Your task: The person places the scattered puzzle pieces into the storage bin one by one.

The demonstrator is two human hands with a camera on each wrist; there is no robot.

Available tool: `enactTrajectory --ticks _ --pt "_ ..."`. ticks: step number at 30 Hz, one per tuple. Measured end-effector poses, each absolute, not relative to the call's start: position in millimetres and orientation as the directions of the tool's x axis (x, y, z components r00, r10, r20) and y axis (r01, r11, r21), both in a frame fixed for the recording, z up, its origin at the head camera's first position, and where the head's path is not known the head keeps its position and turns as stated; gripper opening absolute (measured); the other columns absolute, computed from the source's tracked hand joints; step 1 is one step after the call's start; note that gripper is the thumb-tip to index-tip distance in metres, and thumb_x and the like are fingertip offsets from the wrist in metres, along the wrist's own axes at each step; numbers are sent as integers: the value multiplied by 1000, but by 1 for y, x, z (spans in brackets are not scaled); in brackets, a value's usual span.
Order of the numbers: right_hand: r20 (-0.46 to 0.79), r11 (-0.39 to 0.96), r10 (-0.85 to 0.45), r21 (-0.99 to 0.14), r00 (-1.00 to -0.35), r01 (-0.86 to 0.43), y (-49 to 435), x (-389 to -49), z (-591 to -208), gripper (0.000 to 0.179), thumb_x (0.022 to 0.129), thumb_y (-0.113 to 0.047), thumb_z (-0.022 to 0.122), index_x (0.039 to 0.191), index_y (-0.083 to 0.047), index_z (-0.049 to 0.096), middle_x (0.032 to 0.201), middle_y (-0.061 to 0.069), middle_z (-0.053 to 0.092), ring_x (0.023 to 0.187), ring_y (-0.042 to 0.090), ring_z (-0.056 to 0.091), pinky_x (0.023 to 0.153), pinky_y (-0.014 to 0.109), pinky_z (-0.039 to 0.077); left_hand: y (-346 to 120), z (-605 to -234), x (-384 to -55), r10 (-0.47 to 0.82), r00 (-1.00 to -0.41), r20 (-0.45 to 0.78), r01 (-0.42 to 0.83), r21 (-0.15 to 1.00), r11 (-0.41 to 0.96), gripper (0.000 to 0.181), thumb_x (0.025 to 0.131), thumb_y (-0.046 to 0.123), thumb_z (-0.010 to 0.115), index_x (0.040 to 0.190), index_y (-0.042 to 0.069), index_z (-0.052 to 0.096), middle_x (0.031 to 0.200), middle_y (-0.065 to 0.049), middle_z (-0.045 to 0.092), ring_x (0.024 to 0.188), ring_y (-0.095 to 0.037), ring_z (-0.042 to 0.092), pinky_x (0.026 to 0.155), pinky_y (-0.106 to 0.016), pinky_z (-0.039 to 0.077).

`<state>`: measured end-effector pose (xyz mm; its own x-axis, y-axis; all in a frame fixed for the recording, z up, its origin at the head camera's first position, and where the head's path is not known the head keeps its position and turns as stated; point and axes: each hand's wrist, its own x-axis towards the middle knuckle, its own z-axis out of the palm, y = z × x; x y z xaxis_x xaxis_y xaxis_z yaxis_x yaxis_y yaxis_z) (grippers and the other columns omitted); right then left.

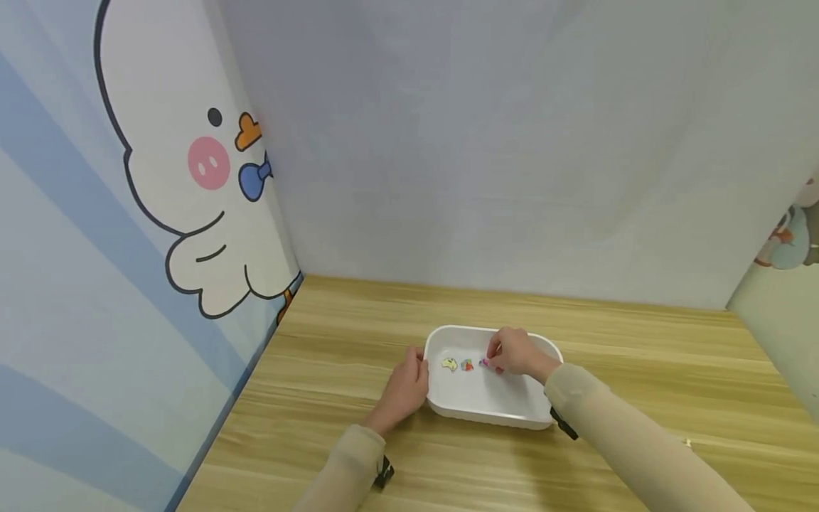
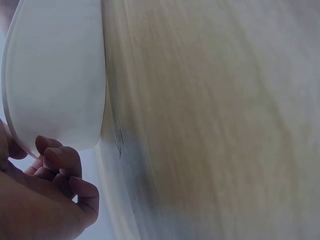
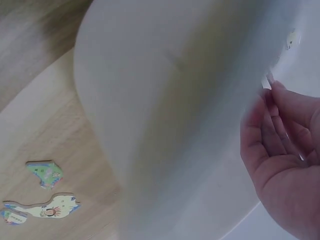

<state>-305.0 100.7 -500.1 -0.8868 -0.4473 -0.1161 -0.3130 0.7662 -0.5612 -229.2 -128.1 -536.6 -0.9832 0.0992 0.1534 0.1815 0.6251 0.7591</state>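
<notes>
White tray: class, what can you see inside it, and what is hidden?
Inside the tray lie a yellow piece and a multicoloured piece; the right hand pinches a purple piece. Anything beneath that hand is covered.

I could read no word or number; the small marks on the flat pieces (image 3: 62,205) beside the white tray (image 1: 457,395) were too blurred.

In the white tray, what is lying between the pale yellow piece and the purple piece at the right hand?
A small, partly red piece lies between them; the head view shows this.
</notes>
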Motion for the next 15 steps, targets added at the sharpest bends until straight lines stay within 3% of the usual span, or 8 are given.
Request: enactTrajectory --ticks 15 --pt "-162 800 -433 -523 -886 -296 96 -306 -503 8 80 -3 75 75 -4 69 58 3 60 53 12 54 54 26 44 -127 -535 -228 113 -977 178 209 752 624 14 99 6 43 110 -2 46 71 -1 49 62 -16 50 55 -31 43"
